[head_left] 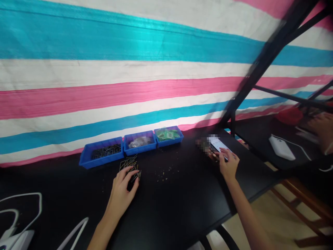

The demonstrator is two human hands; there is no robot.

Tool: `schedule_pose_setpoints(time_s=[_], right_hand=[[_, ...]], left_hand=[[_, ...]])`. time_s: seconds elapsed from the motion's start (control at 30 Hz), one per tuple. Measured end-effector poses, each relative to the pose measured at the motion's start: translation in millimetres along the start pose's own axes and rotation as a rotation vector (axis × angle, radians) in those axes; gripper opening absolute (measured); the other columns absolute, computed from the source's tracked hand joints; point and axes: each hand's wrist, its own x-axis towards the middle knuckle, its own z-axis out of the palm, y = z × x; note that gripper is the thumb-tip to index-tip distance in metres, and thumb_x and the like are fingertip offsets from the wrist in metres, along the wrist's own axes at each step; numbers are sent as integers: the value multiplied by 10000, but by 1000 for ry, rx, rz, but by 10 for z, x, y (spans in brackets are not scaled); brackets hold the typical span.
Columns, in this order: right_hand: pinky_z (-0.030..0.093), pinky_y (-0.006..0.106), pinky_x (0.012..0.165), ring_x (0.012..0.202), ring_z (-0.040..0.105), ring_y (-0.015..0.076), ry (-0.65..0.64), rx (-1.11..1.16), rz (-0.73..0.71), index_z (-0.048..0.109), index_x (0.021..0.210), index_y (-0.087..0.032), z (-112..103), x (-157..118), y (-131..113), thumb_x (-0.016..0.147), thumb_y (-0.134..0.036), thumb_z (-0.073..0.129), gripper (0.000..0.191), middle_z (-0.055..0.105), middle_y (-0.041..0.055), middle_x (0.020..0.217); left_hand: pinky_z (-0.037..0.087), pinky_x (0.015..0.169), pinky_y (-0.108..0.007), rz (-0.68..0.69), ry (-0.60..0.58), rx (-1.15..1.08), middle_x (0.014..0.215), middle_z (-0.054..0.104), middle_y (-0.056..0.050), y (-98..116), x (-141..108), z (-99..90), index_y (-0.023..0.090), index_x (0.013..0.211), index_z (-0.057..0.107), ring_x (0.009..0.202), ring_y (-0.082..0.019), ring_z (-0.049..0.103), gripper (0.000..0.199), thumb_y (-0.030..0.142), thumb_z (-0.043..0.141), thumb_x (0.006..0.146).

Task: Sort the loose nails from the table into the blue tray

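Note:
My left hand [123,185] rests over a loose pile of thin, dark and brassy screws or nails [129,162] on the black table. Its fingers are bent and spread, with the thumb apart; the fingertips touch the near side of the pile. Farther right, my right hand [229,165] is at the near end of a smartphone [218,144] with a lit screen. Thumb and fingers are apart there, over the screen and its edge. Part of the phone is covered by the hand, and the area beside it is pixelated.
Three blue bins stand along the striped sheet: one with dark screws or nails [106,151], one with clear bags [140,141], one with green packets [168,134]. Small crumbs [163,175] lie mid-table. White cables [39,205] are at left. Another person's hand [324,128] shows at right.

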Motion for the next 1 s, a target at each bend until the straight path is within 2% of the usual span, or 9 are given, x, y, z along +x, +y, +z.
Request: schedule_pose_setpoints(time_s=[0.1, 0.2, 0.3, 0.43, 0.63, 0.8, 1.0], right_hand=[[269, 412, 927, 958, 571, 235, -1, 6, -4, 578, 1005, -157, -1, 2, 0, 817, -364, 403, 329, 691, 68, 783], [271, 417, 934, 953, 576, 235, 0, 18, -14, 580, 999, -159, -15, 2, -14, 818, -346, 407, 313, 691, 62, 766], [279, 415, 929, 947, 580, 236, 7, 47, -1, 589, 974, -161, -42, 3, -43, 819, -340, 400, 303, 693, 59, 750], [288, 405, 914, 921, 595, 235, 9, 93, 29, 589, 978, -160, -74, 3, -76, 815, -347, 404, 309, 700, 56, 725], [279, 389, 918, 905, 602, 225, -15, 113, 15, 580, 988, -165, -78, 8, -85, 807, -347, 414, 306, 703, 46, 745], [286, 388, 919, 885, 603, 221, -73, 133, 15, 593, 952, -186, -77, 18, -71, 817, -357, 408, 285, 696, 26, 698], [278, 398, 925, 886, 602, 224, -105, 106, 34, 581, 1004, -175, -64, 23, -67, 823, -337, 403, 302, 702, 40, 734]], left_hand=[[395, 880, -405, -6, -10, 1, 1128, 536, -78, 0, -7, 4, 220, 1016, 588, 1057, -239, 504, 231, 290, 493, 818], [423, 822, -372, -28, -35, -7, 1049, 559, -65, 20, -9, -11, 226, 999, 595, 980, -220, 538, 228, 313, 489, 817], [455, 691, -281, -117, -71, -57, 957, 559, -41, 62, -9, -43, 232, 983, 593, 830, -169, 559, 228, 344, 474, 824], [419, 525, -198, -251, -73, -117, 916, 539, -14, 102, -9, -71, 248, 984, 589, 686, -116, 518, 231, 372, 470, 829], [410, 509, -200, -290, -67, -156, 902, 525, 4, 88, -9, -52, 250, 965, 588, 602, -92, 487, 224, 383, 474, 826], [410, 511, -207, -306, -59, -157, 905, 530, 7, 92, -11, -52, 238, 893, 597, 593, -90, 490, 202, 384, 484, 811], [399, 504, -209, -319, -24, -146, 907, 540, 5, 106, 2, -61, 229, 854, 596, 587, -91, 496, 181, 365, 492, 793]])
